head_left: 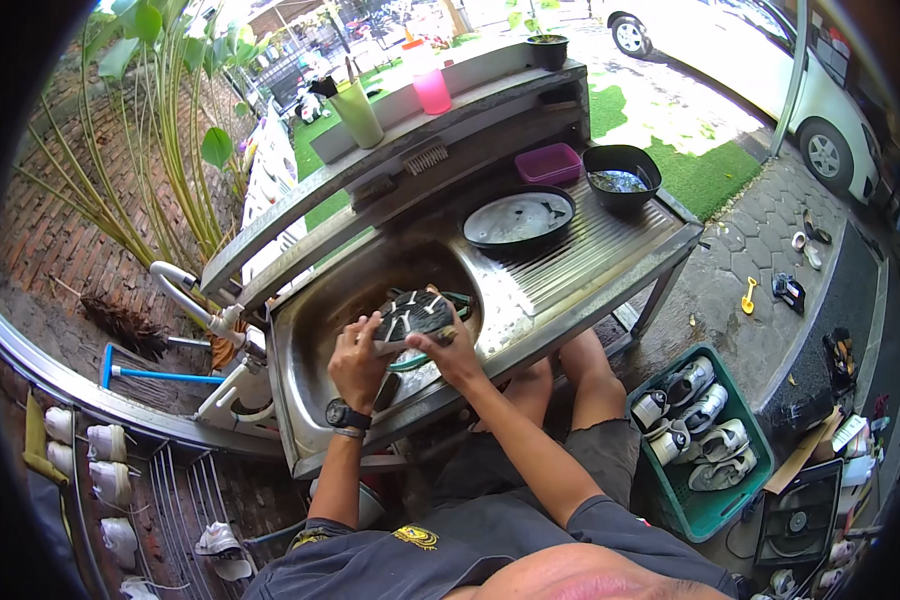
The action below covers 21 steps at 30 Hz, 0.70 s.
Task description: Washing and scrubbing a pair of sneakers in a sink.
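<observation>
Setting: outdoor stainless steel sink unit [570, 270] beside a brick wall, with plants behind it and paving to the right.
Shoe: a dark shoe [413, 315] with pale stripes lay sole-up over the sink basin [320, 310], just above a green-rimmed tub (mostly hidden under the shoe).
Left hand: the left hand [355, 362] was closed on the near-left end of the shoe, fingers curled over its edge; a dark wristwatch [347, 414] sat on that wrist.
Right hand: the right hand [452, 352] was pressed on the shoe's near-right side, fingers bent; whether it also held a small brush I could not tell (a ring or small object showed at the knuckles).
Tap: a white tap [185, 290] stood at the basin's left end, its spout apart from the shoe.
Draining board: a round dark pan [518, 220] rested on the ribbed board right of the basin; beyond it were a black bowl [622, 178] of dark liquid and a purple lidded box [549, 164], side by side.
Upper shelf: a green cup [356, 112] and a pink bottle [430, 82] stood on the ledge behind the counter, well apart from the hands.
Floor, right: a green crate [715, 510] held several white sneakers, close to the person's right knee.
Floor, left: more white shoes [110, 480] sat on a wire rack.
Background: a white car [770, 70] was parked past a strip of green turf.
</observation>
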Available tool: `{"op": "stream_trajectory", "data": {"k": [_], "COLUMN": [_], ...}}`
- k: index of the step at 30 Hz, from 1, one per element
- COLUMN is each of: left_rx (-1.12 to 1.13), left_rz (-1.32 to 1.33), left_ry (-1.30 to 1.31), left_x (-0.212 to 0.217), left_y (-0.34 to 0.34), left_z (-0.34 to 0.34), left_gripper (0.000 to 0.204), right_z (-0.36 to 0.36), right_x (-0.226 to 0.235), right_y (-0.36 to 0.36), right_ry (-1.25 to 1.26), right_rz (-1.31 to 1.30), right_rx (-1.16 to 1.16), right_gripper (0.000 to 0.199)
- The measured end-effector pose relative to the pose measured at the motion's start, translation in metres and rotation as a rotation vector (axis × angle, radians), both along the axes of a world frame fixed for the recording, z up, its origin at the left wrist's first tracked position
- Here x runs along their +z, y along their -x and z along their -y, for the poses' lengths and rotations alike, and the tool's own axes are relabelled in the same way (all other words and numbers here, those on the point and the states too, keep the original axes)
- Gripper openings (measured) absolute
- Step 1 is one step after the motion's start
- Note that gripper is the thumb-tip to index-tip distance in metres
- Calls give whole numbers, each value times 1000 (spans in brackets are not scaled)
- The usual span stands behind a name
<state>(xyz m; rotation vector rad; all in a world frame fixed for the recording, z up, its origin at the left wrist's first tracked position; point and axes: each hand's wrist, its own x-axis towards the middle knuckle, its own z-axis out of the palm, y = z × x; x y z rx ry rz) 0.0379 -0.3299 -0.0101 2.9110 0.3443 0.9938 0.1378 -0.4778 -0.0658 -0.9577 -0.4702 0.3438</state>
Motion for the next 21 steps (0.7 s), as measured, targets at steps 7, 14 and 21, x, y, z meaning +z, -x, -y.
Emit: {"op": "stream_trajectory", "data": {"k": [7,14,21], "left_rx": [-246,-171,-480], "left_rz": [-341,-280,-85], "left_ry": [441,1830,1846], "left_x": [0,-57,-3], "left_y": [16,38,30], "left_z": [5,-65,-2], "left_gripper": [74,74,49], "right_z": [12,8,-6], "right_x": [10,9,-12], "right_y": [0,2,-23], "right_ry": [29,-194,-203], "right_rz": [-131,-592,-644], "right_rx": [-182,200,227], "right_gripper": [26,30,30]}}
